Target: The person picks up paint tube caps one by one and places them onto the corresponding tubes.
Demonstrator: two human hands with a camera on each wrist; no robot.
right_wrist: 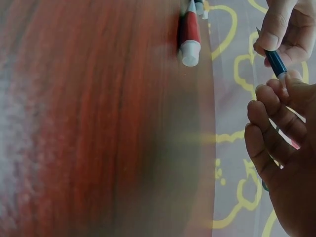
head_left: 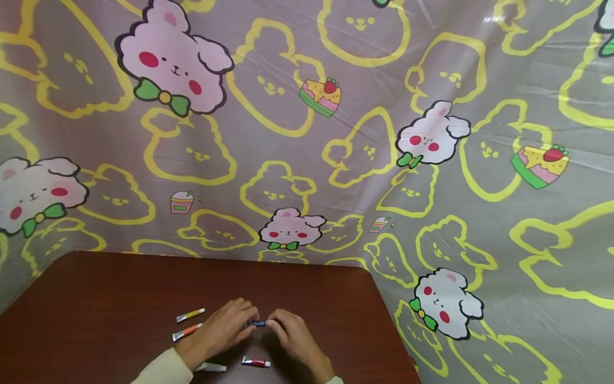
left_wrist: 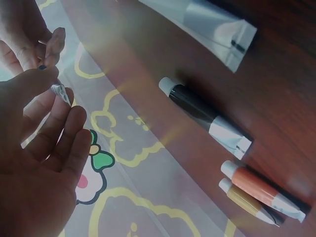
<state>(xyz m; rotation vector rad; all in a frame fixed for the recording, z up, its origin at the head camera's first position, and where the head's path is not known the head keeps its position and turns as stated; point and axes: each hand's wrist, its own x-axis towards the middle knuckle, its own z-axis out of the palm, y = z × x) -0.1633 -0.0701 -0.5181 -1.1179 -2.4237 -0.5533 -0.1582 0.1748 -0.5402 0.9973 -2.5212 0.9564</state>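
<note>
A small dark blue paint tube (head_left: 259,323) is held between both hands above the table. My left hand (head_left: 226,329) pinches its body; the crimped silver end (left_wrist: 61,92) shows between those fingers in the left wrist view. At the tube's capped end (right_wrist: 282,76), my right hand (head_left: 298,335) grips with thumb and fingertips, which hide most of the cap. Near the left hand lie a yellow tube (head_left: 190,315) and an orange tube (head_left: 186,333). A black tube (left_wrist: 191,105) shows in the left wrist view. Below the hands is a red tube (head_left: 256,362).
The dark red-brown wooden table (head_left: 120,298) carries the tubes. A pale silver tube (head_left: 212,367) lies by the left sleeve (head_left: 165,368), partly covered. Behind and to the right of the table hangs a grey sheet (head_left: 345,213) printed with cartoon rabbits.
</note>
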